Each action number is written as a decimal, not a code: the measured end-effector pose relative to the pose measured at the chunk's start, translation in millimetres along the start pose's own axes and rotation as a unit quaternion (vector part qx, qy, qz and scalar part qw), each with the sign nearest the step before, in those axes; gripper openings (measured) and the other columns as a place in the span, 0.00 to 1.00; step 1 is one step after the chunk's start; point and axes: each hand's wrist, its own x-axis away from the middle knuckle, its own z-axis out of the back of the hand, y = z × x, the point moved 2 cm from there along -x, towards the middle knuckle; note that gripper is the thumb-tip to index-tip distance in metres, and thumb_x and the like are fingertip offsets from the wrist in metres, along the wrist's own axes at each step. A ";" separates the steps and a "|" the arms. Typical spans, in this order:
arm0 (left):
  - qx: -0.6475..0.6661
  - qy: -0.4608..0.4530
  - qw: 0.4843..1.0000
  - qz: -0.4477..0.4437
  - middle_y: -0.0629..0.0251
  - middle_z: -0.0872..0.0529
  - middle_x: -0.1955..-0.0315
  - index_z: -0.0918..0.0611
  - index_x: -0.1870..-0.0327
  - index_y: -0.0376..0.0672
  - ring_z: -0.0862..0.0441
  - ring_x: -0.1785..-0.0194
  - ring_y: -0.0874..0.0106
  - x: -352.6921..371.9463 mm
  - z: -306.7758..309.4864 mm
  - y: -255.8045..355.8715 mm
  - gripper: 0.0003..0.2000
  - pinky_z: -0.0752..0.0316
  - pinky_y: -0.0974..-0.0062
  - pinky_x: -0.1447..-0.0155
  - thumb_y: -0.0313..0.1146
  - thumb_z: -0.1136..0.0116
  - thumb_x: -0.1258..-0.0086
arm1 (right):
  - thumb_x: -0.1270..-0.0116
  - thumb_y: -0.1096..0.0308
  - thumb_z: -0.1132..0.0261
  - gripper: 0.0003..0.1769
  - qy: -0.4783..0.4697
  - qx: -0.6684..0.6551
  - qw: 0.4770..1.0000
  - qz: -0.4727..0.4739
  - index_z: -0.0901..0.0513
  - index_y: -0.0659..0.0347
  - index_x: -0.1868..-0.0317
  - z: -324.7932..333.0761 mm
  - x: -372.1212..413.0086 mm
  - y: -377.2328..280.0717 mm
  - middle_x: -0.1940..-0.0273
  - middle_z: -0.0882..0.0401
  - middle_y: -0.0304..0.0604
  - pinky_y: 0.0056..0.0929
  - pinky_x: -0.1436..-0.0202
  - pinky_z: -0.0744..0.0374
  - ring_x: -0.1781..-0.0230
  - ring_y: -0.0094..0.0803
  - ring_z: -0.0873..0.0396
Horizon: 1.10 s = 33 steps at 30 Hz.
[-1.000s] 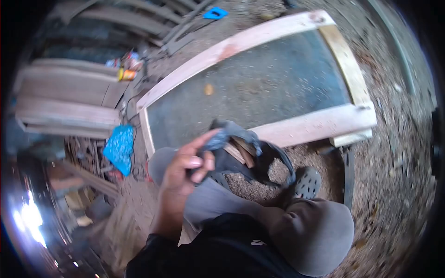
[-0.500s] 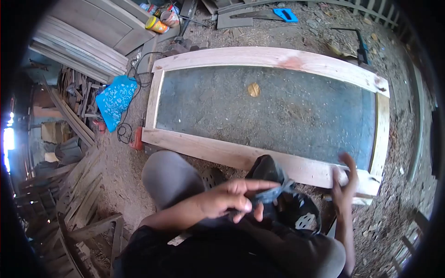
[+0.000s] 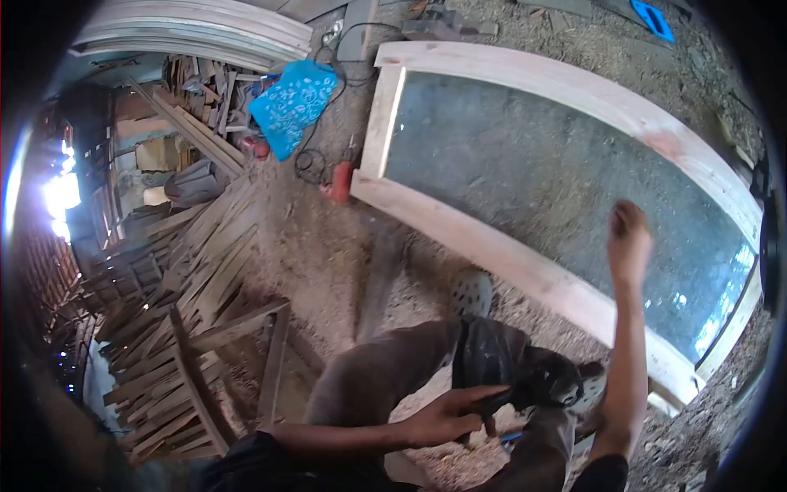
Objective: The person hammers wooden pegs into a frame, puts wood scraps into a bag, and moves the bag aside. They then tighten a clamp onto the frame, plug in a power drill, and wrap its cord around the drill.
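Observation:
A black plastic bag (image 3: pixel 490 354) hangs between my knees, its opening toward me. My left hand (image 3: pixel 449 416) is closed on the bag's near edge, thumb and fingers pinching it. Over the glass panel (image 3: pixel 525 156) my right hand (image 3: pixel 630 242) is raised, fingers curled together; a small dark bit shows at the fingertips, too blurred to name. The glass sits in a pale wooden frame (image 3: pixel 484 246) with a curved far rail, lying flat in front of me. Dust and small specks lie on the glass.
A red power tool (image 3: pixel 338 182) with a cord lies by the frame's left corner. Beyond it is a blue patterned cloth (image 3: pixel 295 107). Scrap wood strips (image 3: pixel 180 303) pile up at left. A blue saw handle (image 3: pixel 652 20) shows at far right.
My view has turned left. My right hand has gone from open near the frame's near rail to curled over the glass. The dry leaf on the glass is no longer visible.

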 end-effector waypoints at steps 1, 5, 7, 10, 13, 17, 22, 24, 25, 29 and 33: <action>-0.018 0.017 0.999 0.022 0.66 0.14 0.59 0.41 0.20 0.50 0.26 0.69 0.84 8.4 -2.4 -1.9 0.36 0.27 0.83 0.64 0.24 0.53 0.33 | 0.32 0.75 0.35 0.11 0.029 -0.004 0.999 -0.032 0.17 0.64 0.49 34.2 31.9 6.9 0.53 0.14 0.52 0.36 0.49 0.19 0.52 0.47 0.14; -0.018 0.045 0.998 0.033 0.67 0.15 0.58 0.41 0.22 0.41 0.28 0.74 0.84 26.3 -6.5 -16.5 0.33 0.29 0.84 0.70 0.25 0.54 0.31 | 0.28 0.76 0.41 0.10 -0.016 0.181 0.968 -0.175 0.20 0.66 0.49 218.7 199.1 77.6 0.50 0.20 0.57 0.44 0.47 0.23 0.49 0.55 0.21; -0.018 0.062 0.997 -0.028 0.69 0.13 0.60 0.43 0.22 0.37 0.28 0.73 0.85 31.9 -9.4 -28.8 0.32 0.30 0.83 0.69 0.28 0.53 0.28 | 0.28 0.76 0.42 0.17 0.027 0.343 0.923 -0.172 0.24 0.69 0.41 337.6 298.6 130.3 0.44 0.22 0.60 0.47 0.41 0.25 0.42 0.58 0.24; 0.040 0.062 0.995 -0.074 0.69 0.12 0.54 0.45 0.21 0.38 0.30 0.73 0.86 61.4 -19.7 -42.9 0.31 0.29 0.85 0.67 0.30 0.53 0.23 | 0.28 0.65 0.38 0.26 0.013 0.539 0.821 -0.189 0.29 0.67 0.33 473.3 379.9 125.0 0.39 0.25 0.58 0.47 0.37 0.26 0.38 0.53 0.27; 0.082 0.057 0.990 -0.101 0.69 0.11 0.54 0.47 0.21 0.38 0.30 0.71 0.87 131.9 -57.9 -16.6 0.32 0.28 0.84 0.65 0.31 0.51 0.22 | 0.26 0.62 0.39 0.29 -0.076 0.466 0.845 -0.251 0.33 0.66 0.29 490.2 389.0 37.7 0.34 0.28 0.58 0.43 0.33 0.27 0.33 0.48 0.31; 0.026 0.043 0.984 -0.173 0.63 0.12 0.53 0.47 0.21 0.39 0.31 0.71 0.87 243.0 -104.9 12.0 0.31 0.28 0.85 0.64 0.28 0.52 0.23 | 0.21 0.60 0.42 0.25 -0.048 -0.049 0.941 -0.331 0.29 0.66 0.32 428.7 299.8 -211.5 0.33 0.27 0.52 0.36 0.31 0.30 0.32 0.40 0.30; 0.076 0.038 0.958 -0.274 0.61 0.14 0.47 0.43 0.21 0.42 0.29 0.72 0.86 376.1 -124.4 58.3 0.32 0.28 0.85 0.64 0.23 0.52 0.27 | 0.28 0.43 0.40 0.40 -0.197 -0.153 0.945 -0.211 0.35 0.65 0.27 401.1 253.5 -438.6 0.35 0.26 0.59 0.41 0.31 0.31 0.34 0.49 0.26; 0.050 0.051 0.947 -0.312 0.65 0.16 0.41 0.39 0.22 0.46 0.26 0.71 0.85 429.3 -116.6 75.6 0.31 0.27 0.85 0.62 0.23 0.53 0.27 | 0.39 0.52 0.30 0.40 -0.173 0.020 0.976 -0.130 0.31 0.64 0.31 398.8 259.6 -487.7 0.41 0.22 0.60 0.41 0.37 0.25 0.40 0.50 0.22; 0.093 0.031 0.936 -0.339 0.64 0.17 0.39 0.38 0.23 0.44 0.26 0.70 0.85 440.9 -107.9 76.1 0.31 0.26 0.85 0.61 0.22 0.52 0.28 | 0.40 0.59 0.28 0.35 -0.162 0.073 0.978 -0.109 0.28 0.62 0.34 398.7 268.0 -505.3 0.45 0.19 0.56 0.40 0.42 0.22 0.46 0.47 0.19; 0.094 0.002 0.912 -0.400 0.62 0.19 0.37 0.37 0.24 0.43 0.26 0.67 0.86 504.3 -56.8 93.5 0.30 0.25 0.84 0.59 0.22 0.51 0.28 | 0.38 0.60 0.31 0.20 -0.073 0.085 0.989 -0.095 0.19 0.65 0.52 398.5 290.3 -576.0 0.63 0.16 0.62 0.50 0.54 0.20 0.60 0.59 0.16; 0.013 0.008 0.907 -0.421 0.60 0.24 0.33 0.37 0.24 0.42 0.21 0.58 0.86 537.4 2.5 98.7 0.28 0.24 0.85 0.56 0.23 0.50 0.27 | 0.39 0.52 0.27 0.22 -0.078 0.109 0.990 -0.040 0.19 0.67 0.65 379.0 302.4 -651.4 0.69 0.16 0.57 0.46 0.60 0.21 0.65 0.55 0.16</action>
